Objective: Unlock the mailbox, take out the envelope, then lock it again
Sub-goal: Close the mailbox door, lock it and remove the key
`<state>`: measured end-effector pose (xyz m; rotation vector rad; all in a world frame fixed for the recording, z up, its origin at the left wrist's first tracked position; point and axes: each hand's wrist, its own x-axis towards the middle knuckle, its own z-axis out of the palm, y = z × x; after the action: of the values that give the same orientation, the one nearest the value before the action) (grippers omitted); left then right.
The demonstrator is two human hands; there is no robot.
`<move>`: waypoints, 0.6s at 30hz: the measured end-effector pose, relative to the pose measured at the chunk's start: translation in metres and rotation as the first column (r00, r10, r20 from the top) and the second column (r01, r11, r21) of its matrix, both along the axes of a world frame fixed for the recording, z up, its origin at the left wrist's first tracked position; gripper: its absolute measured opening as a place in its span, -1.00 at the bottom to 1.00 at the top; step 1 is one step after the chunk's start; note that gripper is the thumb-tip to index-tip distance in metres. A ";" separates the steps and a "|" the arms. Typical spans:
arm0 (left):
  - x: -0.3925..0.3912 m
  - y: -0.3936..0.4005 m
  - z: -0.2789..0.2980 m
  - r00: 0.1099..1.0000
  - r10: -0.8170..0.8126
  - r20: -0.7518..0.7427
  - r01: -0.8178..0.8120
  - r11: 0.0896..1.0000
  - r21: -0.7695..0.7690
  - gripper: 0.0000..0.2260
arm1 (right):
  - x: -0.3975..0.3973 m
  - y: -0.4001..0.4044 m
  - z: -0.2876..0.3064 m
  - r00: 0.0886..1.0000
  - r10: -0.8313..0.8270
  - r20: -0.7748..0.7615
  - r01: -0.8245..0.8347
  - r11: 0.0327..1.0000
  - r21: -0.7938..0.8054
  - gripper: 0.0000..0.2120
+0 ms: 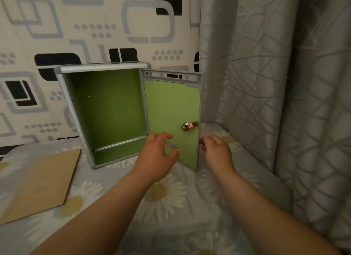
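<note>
The green mailbox with a grey frame stands upright on the bed, its inside bare. Its door is swung open to the right, and the metal lock cam shows on the door's inner face. A brown envelope lies flat on the bed to the left of the mailbox. My left hand hovers in front of the door's lower part, fingers spread and holding nothing. My right hand is at the door's outer edge, fingers curled around that edge; what they pinch behind it is hidden.
The bed sheet is grey with daisy prints. A grey patterned curtain hangs close to the right of the open door. Patterned wallpaper covers the wall behind the mailbox.
</note>
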<state>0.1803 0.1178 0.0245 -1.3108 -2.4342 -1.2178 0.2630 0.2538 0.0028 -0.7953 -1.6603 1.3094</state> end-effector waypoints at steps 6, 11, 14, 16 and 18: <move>0.003 -0.011 -0.005 0.999 -0.034 -0.020 0.035 0.998 0.048 -0.47 | 0.002 -0.025 -0.001 0.988 0.152 0.003 -0.152 0.988 -0.028 -0.73; -0.003 -0.025 -0.007 1.000 -0.009 0.020 0.007 0.995 0.097 -0.38 | -0.005 -0.048 0.004 0.963 0.267 0.025 -0.265 0.963 -0.049 -0.74; -0.009 -0.033 -0.008 1.000 -0.007 0.023 0.005 0.993 0.114 -0.39 | -0.011 -0.059 0.004 0.948 0.315 0.036 -0.314 0.949 -0.034 -0.73; -0.013 -0.041 -0.009 1.000 -0.003 0.012 0.002 0.992 0.124 -0.39 | -0.016 -0.066 0.004 0.934 0.354 0.038 -0.353 0.935 -0.042 -0.75; -0.017 -0.048 -0.010 1.000 -0.005 0.001 0.005 0.991 0.132 -0.40 | -0.020 -0.072 0.005 0.922 0.386 0.026 -0.384 0.921 -0.058 -0.71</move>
<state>0.1633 0.0697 0.0148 -1.2799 -2.3072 -1.3556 0.2435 0.1818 0.0074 -0.5378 -1.8845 1.6199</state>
